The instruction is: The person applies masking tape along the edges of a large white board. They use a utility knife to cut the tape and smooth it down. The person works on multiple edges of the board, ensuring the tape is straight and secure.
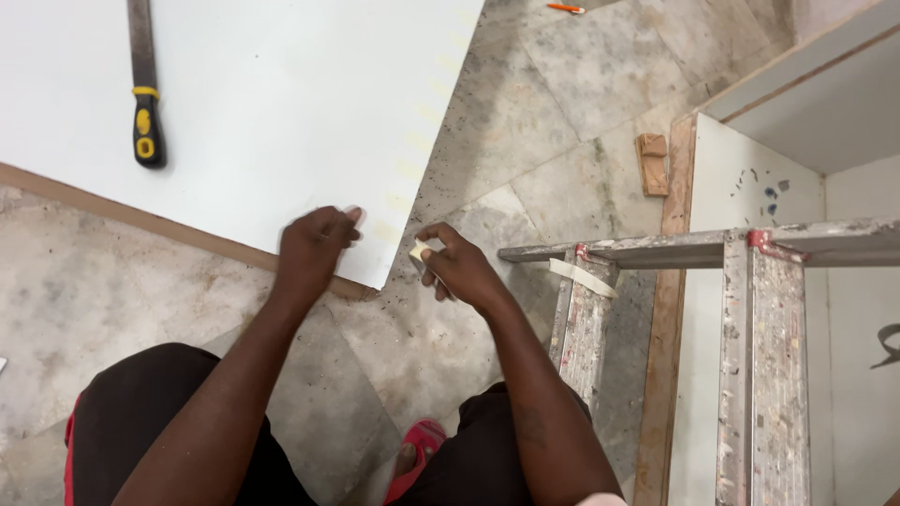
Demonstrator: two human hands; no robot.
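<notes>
A large white laminated board [262,103] lies flat on the stone floor, with a brown edge along its near side. My left hand [314,245] rests with curled fingers on the board's near right corner. My right hand [457,265] hovers just off that corner and pinches a small pale yellowish piece [418,250], possibly tape; what it is cannot be told. Several pale yellowish patches [412,141] run along the board's right edge.
A flat metal tool with a black and yellow handle [143,94] lies on the board at top left. A paint-spattered metal stepladder [675,281] stands on the right beside a white cabinet panel [750,187]. A small wooden block [652,164] and an orange pencil [566,8] lie on the floor.
</notes>
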